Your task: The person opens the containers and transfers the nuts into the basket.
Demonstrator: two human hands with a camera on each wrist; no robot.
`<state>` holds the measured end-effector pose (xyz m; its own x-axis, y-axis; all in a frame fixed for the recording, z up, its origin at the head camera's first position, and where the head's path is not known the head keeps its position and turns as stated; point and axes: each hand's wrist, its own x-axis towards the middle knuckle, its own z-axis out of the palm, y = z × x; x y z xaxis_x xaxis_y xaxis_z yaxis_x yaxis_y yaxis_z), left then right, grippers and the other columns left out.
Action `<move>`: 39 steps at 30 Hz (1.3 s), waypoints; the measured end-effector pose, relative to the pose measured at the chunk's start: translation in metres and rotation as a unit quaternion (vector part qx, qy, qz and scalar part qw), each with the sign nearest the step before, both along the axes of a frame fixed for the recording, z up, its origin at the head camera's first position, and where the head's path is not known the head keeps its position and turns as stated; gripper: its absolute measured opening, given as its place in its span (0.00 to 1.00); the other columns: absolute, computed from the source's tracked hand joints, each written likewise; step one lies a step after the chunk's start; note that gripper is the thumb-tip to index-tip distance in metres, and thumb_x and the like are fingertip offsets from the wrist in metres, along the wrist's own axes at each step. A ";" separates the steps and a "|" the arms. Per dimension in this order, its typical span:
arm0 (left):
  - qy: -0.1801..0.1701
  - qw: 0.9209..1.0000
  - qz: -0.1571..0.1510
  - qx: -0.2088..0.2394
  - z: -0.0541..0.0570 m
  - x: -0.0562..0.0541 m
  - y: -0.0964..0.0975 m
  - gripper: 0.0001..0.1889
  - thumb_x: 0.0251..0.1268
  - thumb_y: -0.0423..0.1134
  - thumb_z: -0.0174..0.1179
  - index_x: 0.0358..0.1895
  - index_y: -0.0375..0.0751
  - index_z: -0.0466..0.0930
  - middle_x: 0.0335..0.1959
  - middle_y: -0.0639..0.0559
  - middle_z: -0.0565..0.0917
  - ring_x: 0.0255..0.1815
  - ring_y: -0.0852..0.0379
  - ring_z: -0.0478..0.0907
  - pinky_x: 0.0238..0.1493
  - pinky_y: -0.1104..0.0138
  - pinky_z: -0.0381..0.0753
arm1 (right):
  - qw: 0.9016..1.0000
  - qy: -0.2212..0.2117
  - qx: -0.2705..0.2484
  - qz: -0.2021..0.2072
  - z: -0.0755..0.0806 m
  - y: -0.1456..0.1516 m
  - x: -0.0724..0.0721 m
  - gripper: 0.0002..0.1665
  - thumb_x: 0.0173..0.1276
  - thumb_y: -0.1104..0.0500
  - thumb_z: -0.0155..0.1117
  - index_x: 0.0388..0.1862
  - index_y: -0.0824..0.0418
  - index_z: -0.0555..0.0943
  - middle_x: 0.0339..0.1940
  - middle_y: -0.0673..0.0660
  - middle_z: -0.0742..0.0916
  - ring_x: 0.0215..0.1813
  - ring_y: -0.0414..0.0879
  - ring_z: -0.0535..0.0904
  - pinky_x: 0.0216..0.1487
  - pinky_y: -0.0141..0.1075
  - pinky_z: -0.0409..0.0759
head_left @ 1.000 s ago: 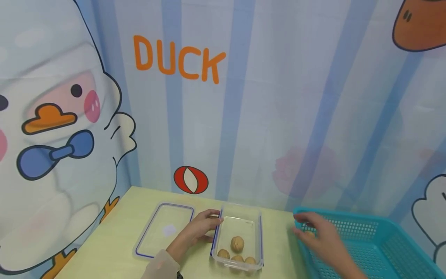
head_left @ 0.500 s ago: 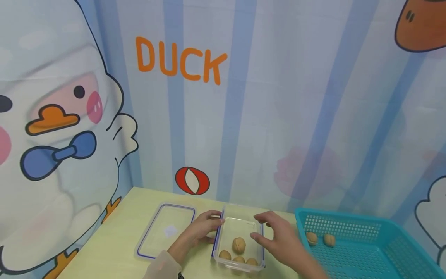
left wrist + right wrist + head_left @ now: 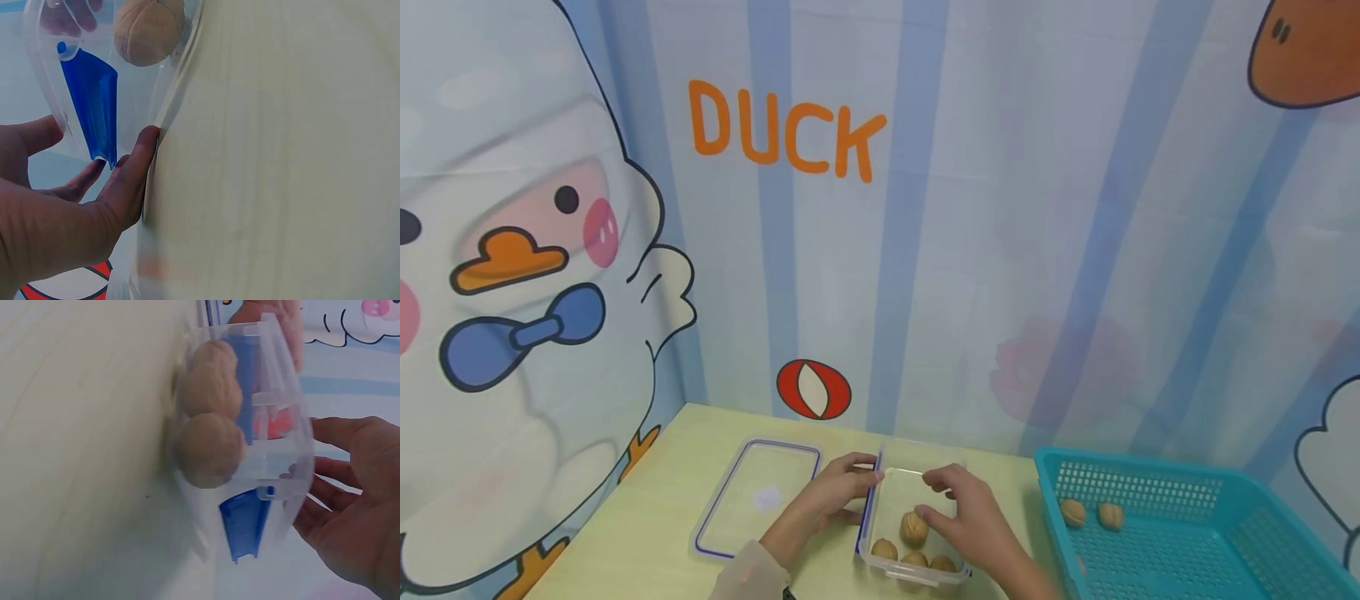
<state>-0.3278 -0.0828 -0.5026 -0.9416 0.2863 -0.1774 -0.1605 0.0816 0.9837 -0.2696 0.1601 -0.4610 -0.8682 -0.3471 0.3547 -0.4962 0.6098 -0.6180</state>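
Observation:
A clear plastic food box with blue side clips stands uncovered on the table. Several walnuts sit at its near end, one walnut lying behind a front row. My left hand touches the box's left side, thumb at the rim, fingers extended along the outer wall by the blue clip. Over the box's right side hovers my right hand, thumb and fingers apart, thumb tip close to the rear walnut. Nothing shows within that hand in the right wrist view, where some fingertips appear through the clear wall.
A clear lid with a blue seal lies flat left of the box. At right, a turquoise basket holds a walnut and another walnut, plus something mostly hidden by its near wall. A striped duck-print curtain hangs behind the table.
My right hand has moved left from the basket's edge to above the box, uncovering walnuts in the basket. The left hand, box and its walnuts stay as they were.

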 end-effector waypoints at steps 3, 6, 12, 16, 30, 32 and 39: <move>0.004 1.000 0.000 0.000 0.000 0.000 0.000 0.30 0.77 0.44 0.64 0.75 0.33 0.69 0.65 0.36 0.79 0.66 0.35 0.79 0.48 0.47 0.87 | 1.000 -0.013 -0.001 -0.002 -0.008 -0.001 -0.005 0.18 0.70 0.56 0.78 0.54 0.61 0.85 0.50 0.55 0.88 0.52 0.57 0.85 0.53 0.50 0.86; 0.007 1.000 -0.002 0.002 0.000 0.000 0.001 0.31 0.77 0.44 0.64 0.75 0.33 0.69 0.65 0.36 0.79 0.67 0.34 0.78 0.49 0.46 0.87 | 1.000 -0.019 0.010 -0.001 -0.014 -0.002 -0.009 0.18 0.69 0.56 0.78 0.53 0.62 0.85 0.50 0.58 0.88 0.52 0.58 0.84 0.53 0.55 0.85; 0.007 1.000 0.001 0.003 0.000 0.000 -0.001 0.31 0.77 0.44 0.65 0.75 0.32 0.68 0.65 0.35 0.79 0.67 0.33 0.77 0.48 0.46 0.87 | 0.999 -0.030 0.027 0.025 -0.016 -0.005 -0.012 0.21 0.69 0.57 0.78 0.55 0.67 0.84 0.51 0.62 0.87 0.52 0.59 0.84 0.52 0.54 0.84; 0.008 1.000 -0.001 0.004 0.000 0.000 -0.002 0.32 0.76 0.45 0.65 0.75 0.32 0.69 0.65 0.35 0.79 0.66 0.34 0.78 0.49 0.47 0.87 | 0.997 -0.043 0.053 0.044 -0.016 -0.007 -0.013 0.22 0.70 0.58 0.76 0.57 0.69 0.84 0.51 0.62 0.87 0.52 0.59 0.84 0.52 0.52 0.83; 0.002 1.000 0.002 0.020 -0.011 -0.007 -0.001 0.31 0.74 0.45 0.67 0.74 0.35 0.71 0.61 0.40 0.82 0.64 0.40 0.80 0.48 0.49 0.87 | 0.990 -0.002 0.129 0.063 -0.022 -0.004 -0.014 0.14 0.63 0.57 0.82 0.44 0.59 0.87 0.39 0.48 0.86 0.41 0.47 0.83 0.43 0.41 0.83; 0.002 1.000 0.002 0.020 -0.011 -0.007 -0.001 0.31 0.74 0.45 0.66 0.74 0.35 0.71 0.61 0.41 0.81 0.64 0.40 0.80 0.48 0.49 0.87 | 0.990 0.003 0.128 0.063 -0.022 -0.004 -0.015 0.15 0.62 0.57 0.83 0.43 0.59 0.87 0.38 0.48 0.86 0.41 0.47 0.83 0.43 0.41 0.83; -0.003 1.000 0.004 0.013 -0.007 -0.004 0.000 0.30 0.76 0.44 0.65 0.74 0.34 0.70 0.62 0.39 0.81 0.65 0.38 0.79 0.49 0.49 0.87 | 0.988 0.005 0.142 0.063 -0.022 -0.006 -0.012 0.14 0.62 0.59 0.82 0.44 0.59 0.87 0.38 0.49 0.85 0.40 0.47 0.82 0.41 0.41 0.81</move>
